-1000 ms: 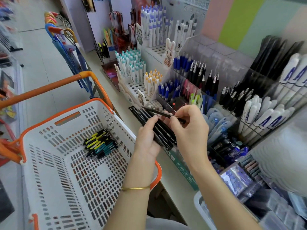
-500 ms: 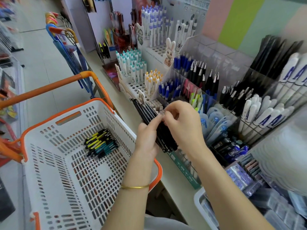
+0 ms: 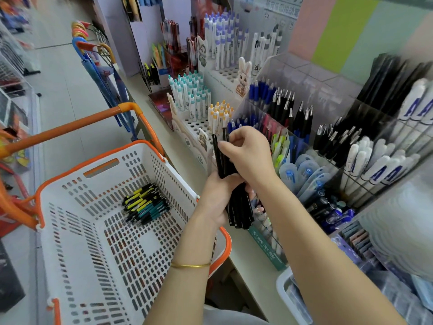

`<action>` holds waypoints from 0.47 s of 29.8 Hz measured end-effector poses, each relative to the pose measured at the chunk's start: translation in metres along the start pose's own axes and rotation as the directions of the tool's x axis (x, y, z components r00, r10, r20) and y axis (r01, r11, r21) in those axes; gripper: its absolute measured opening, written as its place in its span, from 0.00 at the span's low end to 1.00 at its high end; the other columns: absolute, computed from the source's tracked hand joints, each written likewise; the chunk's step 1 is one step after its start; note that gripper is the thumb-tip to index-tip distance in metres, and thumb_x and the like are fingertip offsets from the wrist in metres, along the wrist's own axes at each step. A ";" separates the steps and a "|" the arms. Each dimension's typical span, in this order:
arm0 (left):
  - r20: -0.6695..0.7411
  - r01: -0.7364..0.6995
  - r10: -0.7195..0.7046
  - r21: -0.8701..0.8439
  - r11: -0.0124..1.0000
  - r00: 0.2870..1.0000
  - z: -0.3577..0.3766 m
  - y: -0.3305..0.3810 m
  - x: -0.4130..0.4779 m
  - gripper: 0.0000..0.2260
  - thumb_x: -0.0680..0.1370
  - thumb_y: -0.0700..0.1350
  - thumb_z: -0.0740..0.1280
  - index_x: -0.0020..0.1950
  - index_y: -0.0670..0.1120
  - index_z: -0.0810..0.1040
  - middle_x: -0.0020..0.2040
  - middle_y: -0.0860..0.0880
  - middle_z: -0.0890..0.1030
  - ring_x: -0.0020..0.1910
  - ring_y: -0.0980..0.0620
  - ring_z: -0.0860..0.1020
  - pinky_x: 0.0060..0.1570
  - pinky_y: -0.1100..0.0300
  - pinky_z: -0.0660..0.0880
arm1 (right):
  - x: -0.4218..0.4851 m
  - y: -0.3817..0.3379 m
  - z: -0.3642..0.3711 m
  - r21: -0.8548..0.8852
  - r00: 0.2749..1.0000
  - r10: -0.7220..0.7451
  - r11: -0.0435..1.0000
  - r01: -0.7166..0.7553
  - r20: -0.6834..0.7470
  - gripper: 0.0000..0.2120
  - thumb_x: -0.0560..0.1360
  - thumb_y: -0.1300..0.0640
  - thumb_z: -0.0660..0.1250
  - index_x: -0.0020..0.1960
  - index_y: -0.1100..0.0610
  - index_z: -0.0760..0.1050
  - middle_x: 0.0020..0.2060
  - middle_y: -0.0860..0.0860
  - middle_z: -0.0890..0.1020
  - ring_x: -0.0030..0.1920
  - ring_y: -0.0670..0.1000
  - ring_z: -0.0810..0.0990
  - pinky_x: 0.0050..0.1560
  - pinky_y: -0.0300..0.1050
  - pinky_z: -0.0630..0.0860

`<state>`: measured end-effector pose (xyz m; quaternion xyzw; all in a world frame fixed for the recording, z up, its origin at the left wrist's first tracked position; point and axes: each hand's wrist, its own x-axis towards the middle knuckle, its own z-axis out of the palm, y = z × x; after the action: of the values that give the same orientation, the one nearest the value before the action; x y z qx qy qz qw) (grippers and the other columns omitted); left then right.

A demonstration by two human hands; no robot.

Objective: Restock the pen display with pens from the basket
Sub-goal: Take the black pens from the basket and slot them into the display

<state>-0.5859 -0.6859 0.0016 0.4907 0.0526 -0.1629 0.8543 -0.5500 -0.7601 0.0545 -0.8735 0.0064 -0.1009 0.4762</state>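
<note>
Along the right side, the worktop (image 3: 250, 273) is seen running away from the camera, and it is crowded with stock. Beside it on the left, a white basket (image 3: 150, 247) with an orange rim and handles is parked close against the worktop's edge. On the worktop, the pen display (image 3: 328, 90) is made up of clear compartments, and these are packed with black, blue and white pens standing tilted. Further back, white pens are held upright in racks with round holes.

And here is the action: a bundle of black pens (image 3: 241, 207) is held up in front of the display, above the worktop's edge, just right of the basket. The bundle is stood nearly upright, with its top leaning slightly left. It is gripped around its lower half by the left hand (image 3: 218, 198), fingers wrapped round from behind. The upper part is covered by the right hand (image 3: 248, 153), whose fingers are curled over the pens; which single pen is pinched cannot be told.

Down in the basket, a small heap of yellow and teal pens (image 3: 146, 202) is lying on the floor near the far wall. A thin gold bracelet (image 3: 189, 266) is worn on the left wrist.
</note>
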 end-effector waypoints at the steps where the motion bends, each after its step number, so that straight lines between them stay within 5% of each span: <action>1: 0.017 0.029 -0.029 0.006 1.000 0.999 0.000 0.000 0.000 0.06 0.77 0.31 0.63 0.44 0.39 0.75 0.31 0.44 0.73 0.28 0.49 0.73 0.30 0.59 0.74 | 0.001 0.001 0.000 0.066 0.999 0.030 0.997 -0.027 -0.041 0.06 0.71 0.59 0.70 0.42 0.61 0.75 0.36 0.52 0.78 0.39 0.52 0.77 0.42 0.46 0.76; 5: 0.035 0.147 -0.145 -0.079 0.986 0.989 -0.002 -0.005 0.000 0.06 0.79 0.33 0.63 0.41 0.38 0.74 0.32 0.44 0.73 0.28 0.50 0.73 0.30 0.59 0.75 | 0.004 0.002 -0.010 0.223 0.965 0.078 0.975 -0.021 -0.251 0.06 0.74 0.60 0.68 0.43 0.57 0.71 0.34 0.46 0.73 0.33 0.45 0.73 0.40 0.47 0.75; 10: -0.021 0.228 -0.238 -0.222 0.948 0.971 -0.009 -0.010 0.001 0.07 0.80 0.36 0.63 0.42 0.38 0.74 0.34 0.45 0.75 0.28 0.52 0.75 0.35 0.58 0.78 | 0.004 0.000 -0.031 0.472 0.894 0.138 0.877 0.090 -0.427 0.09 0.75 0.66 0.64 0.45 0.54 0.67 0.39 0.51 0.73 0.32 0.46 0.78 0.32 0.42 0.78; 14: -0.115 0.168 -0.212 -0.309 0.936 0.971 -0.006 -0.009 0.006 0.10 0.81 0.37 0.62 0.39 0.39 0.74 0.32 0.44 0.77 0.28 0.51 0.79 0.35 0.57 0.80 | -0.024 0.015 -0.023 0.289 0.926 0.000 0.950 0.118 -0.378 0.09 0.74 0.66 0.65 0.45 0.52 0.72 0.40 0.48 0.76 0.39 0.51 0.80 0.39 0.46 0.80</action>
<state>-0.5827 -0.6862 -0.0106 0.3598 0.1862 -0.1986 0.8924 -0.5768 -0.7847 0.0494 -0.7536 0.0549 -0.2794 0.5925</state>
